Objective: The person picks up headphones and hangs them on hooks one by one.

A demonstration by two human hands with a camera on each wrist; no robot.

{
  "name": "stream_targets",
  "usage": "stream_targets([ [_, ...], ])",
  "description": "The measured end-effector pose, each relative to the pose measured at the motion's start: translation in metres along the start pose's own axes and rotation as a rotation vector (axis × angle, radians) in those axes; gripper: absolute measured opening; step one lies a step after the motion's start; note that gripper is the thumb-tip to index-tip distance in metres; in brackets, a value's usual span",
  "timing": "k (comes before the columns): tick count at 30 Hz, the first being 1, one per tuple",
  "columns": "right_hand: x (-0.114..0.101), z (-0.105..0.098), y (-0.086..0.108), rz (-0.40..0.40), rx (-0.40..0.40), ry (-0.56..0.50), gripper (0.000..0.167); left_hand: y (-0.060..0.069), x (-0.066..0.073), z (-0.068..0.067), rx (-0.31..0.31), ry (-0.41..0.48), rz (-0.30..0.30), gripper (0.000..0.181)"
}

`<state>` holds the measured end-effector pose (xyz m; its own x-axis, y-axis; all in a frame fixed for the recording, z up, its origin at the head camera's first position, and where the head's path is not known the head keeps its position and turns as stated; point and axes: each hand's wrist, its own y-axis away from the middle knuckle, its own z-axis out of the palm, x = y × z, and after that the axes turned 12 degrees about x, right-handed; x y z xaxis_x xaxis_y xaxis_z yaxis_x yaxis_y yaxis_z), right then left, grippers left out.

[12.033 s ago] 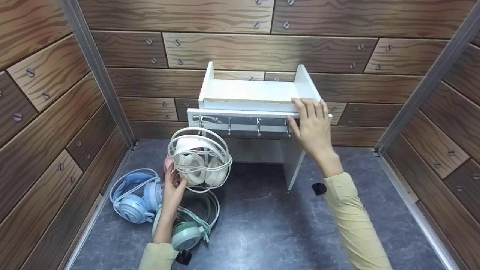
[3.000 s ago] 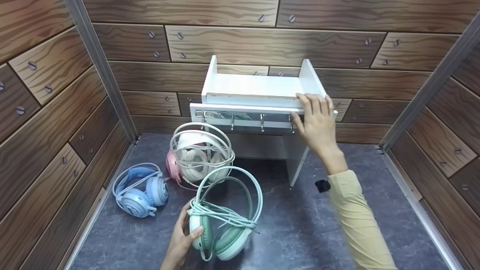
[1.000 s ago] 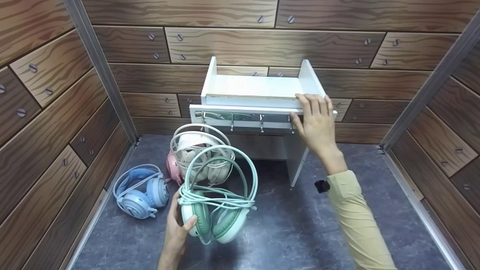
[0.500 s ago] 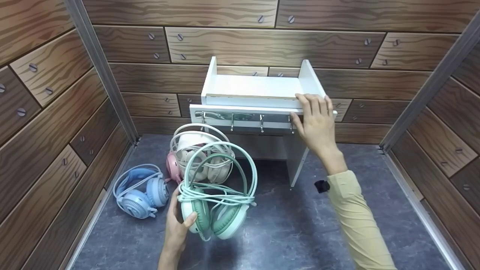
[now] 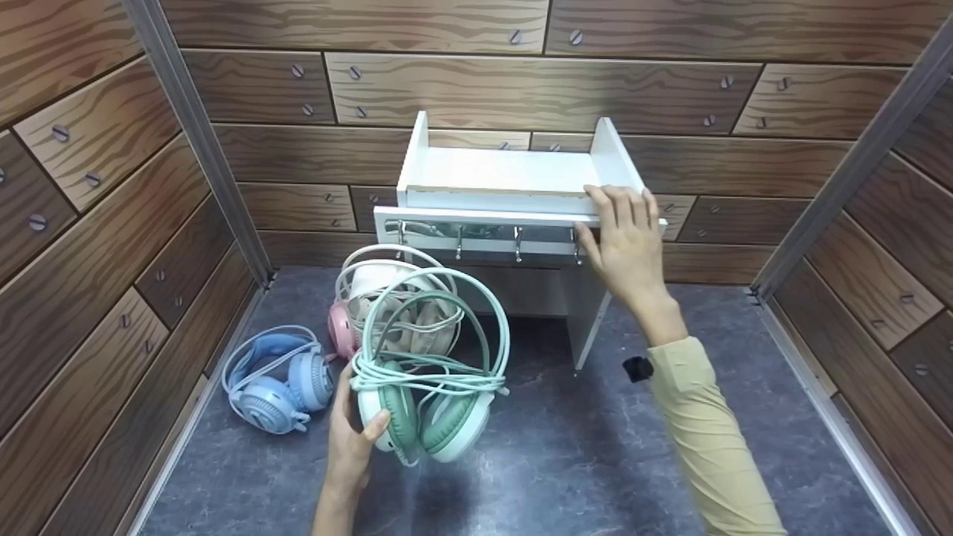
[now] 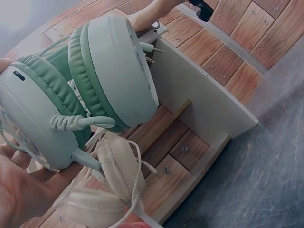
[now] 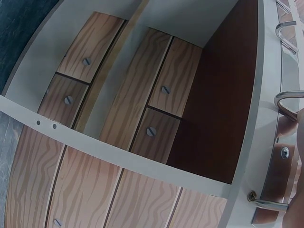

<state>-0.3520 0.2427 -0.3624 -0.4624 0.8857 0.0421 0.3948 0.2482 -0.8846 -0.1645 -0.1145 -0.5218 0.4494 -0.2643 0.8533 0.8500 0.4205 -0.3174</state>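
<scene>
1. Plainly, the left hand (image 5: 348, 443) grips the green headphones (image 5: 448, 426) by one side; the right hand (image 5: 629, 249), fingers relaxed, rests on the shelf (image 5: 514, 171).
2. That one-sided hold could let them tip, their cord (image 5: 439, 383) snagging the white headphones (image 5: 371, 278) beyond.
3. Those white headphones overlap the shelf's lower opening; whether any part sits inside, I cannot tell.

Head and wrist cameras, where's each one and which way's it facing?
Head: worn on the head, facing forward and down at the white rack; left hand and right hand show.
Left wrist: worn there, facing the mint headphones; left hand and partial right hand.
Right wrist: worn there, facing the white rack and hooks; a sliver of right hand.
Head and left wrist views share the mint headphones.
</scene>
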Motion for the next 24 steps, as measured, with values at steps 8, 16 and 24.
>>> stream_targets([
  [8, 0.000, 0.001, 0.000, 0.006, -0.001, -0.001, 0.051, -0.003, 0.001, 0.004, -0.004, 0.022, -0.001, 0.083],
  [16, -0.002, 0.000, -0.001, 0.017, -0.026, 0.006, 0.052, -0.008, 0.004, 0.011, 0.009, 0.022, 0.006, 0.086],
  [24, -0.002, -0.002, -0.001, 0.026, -0.036, 0.008, 0.052, -0.012, 0.005, 0.016, 0.029, 0.003, -0.012, 0.088],
])
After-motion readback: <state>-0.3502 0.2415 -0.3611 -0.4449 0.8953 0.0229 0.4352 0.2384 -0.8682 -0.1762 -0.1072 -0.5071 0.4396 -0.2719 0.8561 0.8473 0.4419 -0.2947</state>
